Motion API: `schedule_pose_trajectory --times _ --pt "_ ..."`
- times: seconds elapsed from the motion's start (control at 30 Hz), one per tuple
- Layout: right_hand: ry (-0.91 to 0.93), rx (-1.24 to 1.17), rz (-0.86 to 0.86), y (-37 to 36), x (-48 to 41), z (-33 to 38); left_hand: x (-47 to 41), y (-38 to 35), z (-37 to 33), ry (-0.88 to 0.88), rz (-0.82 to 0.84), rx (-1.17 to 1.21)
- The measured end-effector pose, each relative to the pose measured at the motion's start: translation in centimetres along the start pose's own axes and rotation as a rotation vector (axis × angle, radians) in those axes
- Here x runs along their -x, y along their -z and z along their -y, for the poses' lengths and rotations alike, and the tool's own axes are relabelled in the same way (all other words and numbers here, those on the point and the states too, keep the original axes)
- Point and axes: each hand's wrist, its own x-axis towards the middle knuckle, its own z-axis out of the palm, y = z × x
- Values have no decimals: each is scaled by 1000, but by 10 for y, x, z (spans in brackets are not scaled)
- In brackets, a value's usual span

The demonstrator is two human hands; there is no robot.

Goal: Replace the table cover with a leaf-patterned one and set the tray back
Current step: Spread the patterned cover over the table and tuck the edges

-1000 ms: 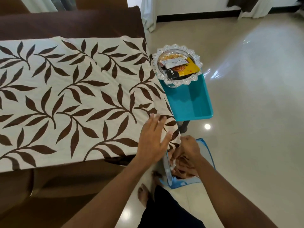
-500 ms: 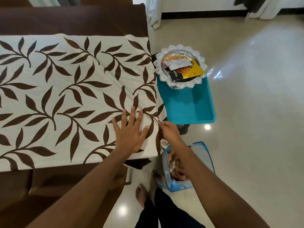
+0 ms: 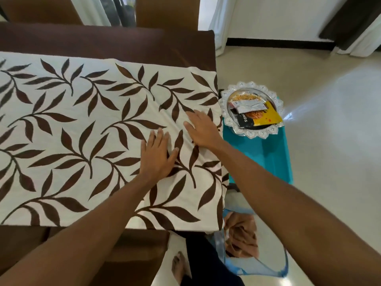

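One leaf-patterned cover (image 3: 82, 131) spread on the brown table (image 3: 103, 42), long axis running left to right, two hands on its right end, left hand (image 3: 157, 157) and right hand (image 3: 201, 129) (palms down, fingers straight, gripping nothing), one silver tray (image 3: 255, 134) on a teal stand (image 3: 268, 157) beside the table.

Bright, even daylight fills the room. The strongest glare sits on the glossy floor (image 3: 329, 104), well right of the right hand (image 3: 201, 131), a pale streak ending beside the silver tray (image 3: 250, 84). Around both hands the leaf-patterned cover (image 3: 82, 120) is softly lit, with only thin shadows under the left hand (image 3: 158, 155). The right hand's fingertips look slightly smeared. The wide lens bows the forearms outward below the hands, and the curtains (image 3: 222, 23) far above them are soft.
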Motion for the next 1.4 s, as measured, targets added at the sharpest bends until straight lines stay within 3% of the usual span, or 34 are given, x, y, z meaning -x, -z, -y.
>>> schedule_pose_trajectory --times 0.17,0.27,0.43,0.5,0.67,0.83,0.97,1.17,1.4 --pt "27 249 -93 4 -69 -46 -50 6 8 -28 -66 22" --pt "-23 201 -133 21 -109 -53 -87 12 3 -64 -94 53" --pt "18 176 -394 55 -172 -53 -173 31 -9 5 -112 58" --pt "13 163 -357 58 -208 -57 -207 33 -15 20 -78 35" --pt "-55 270 -55 59 -294 -81 -263 38 -24 -11 -111 -54" --pt "-118 301 -18 94 -355 -112 -306 45 -33 -3 -59 -68" --pt "-20 271 -156 93 -374 -101 -337 45 -29 0 -41 -116" --pt "-88 322 -40 91 -393 -112 -374 45 -22 -26 72 -118" --pt "-215 134 90 123 -438 -124 -413 48 -29 -44 75 -168"
